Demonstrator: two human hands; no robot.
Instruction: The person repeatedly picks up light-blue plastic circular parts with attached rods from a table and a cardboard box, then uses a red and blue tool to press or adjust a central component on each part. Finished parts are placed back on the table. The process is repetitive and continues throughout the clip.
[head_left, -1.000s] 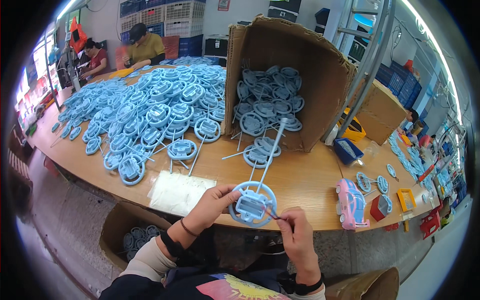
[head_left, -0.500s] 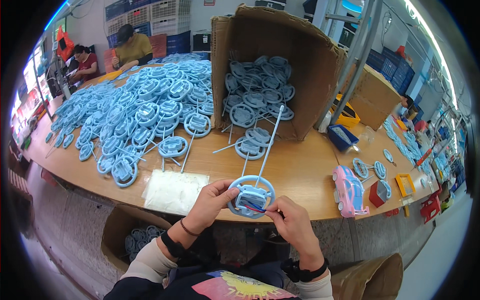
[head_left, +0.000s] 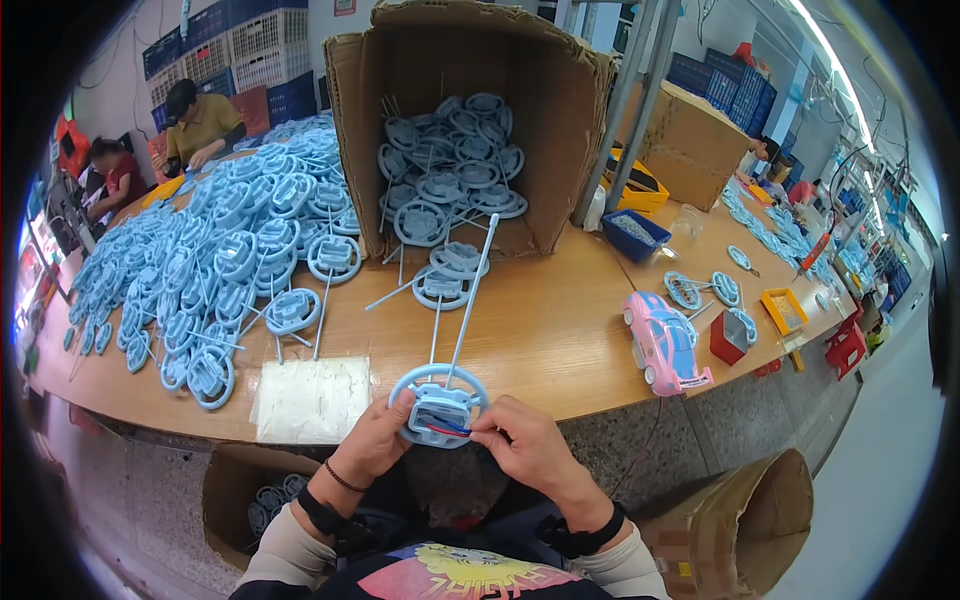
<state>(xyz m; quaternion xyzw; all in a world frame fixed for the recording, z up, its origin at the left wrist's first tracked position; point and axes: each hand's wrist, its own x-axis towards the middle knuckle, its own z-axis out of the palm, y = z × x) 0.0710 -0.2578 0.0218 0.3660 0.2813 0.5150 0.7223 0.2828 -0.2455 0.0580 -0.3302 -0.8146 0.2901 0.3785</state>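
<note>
My left hand [head_left: 372,438] grips the left rim of a light blue plastic toy steering wheel [head_left: 441,398], thumb on top. A long rod stands out from the wheel's far side. Red and blue wires [head_left: 448,427] lie across its open hub. At the right rim my right hand [head_left: 528,442] is closed in a pinch on the wire ends; the exact tips are partly hidden by the fingers. The wheel is held just over the table's front edge. Beyond it, similar wheels [head_left: 440,288] lie before a cardboard box [head_left: 572,150] filled with more.
A large heap of blue wheels [head_left: 235,255] covers the table's left. A white packet [head_left: 310,402] lies near the edge. To the right are a pink toy car [head_left: 660,342], a red box [head_left: 727,342] and a blue tray [head_left: 640,252]. Cardboard boxes [head_left: 690,540] stand below. People sit far off.
The view has shifted, so the table's things sit further left. Both hands keep hold of the wheel and wires, with the right hand still pinching near the rim.
</note>
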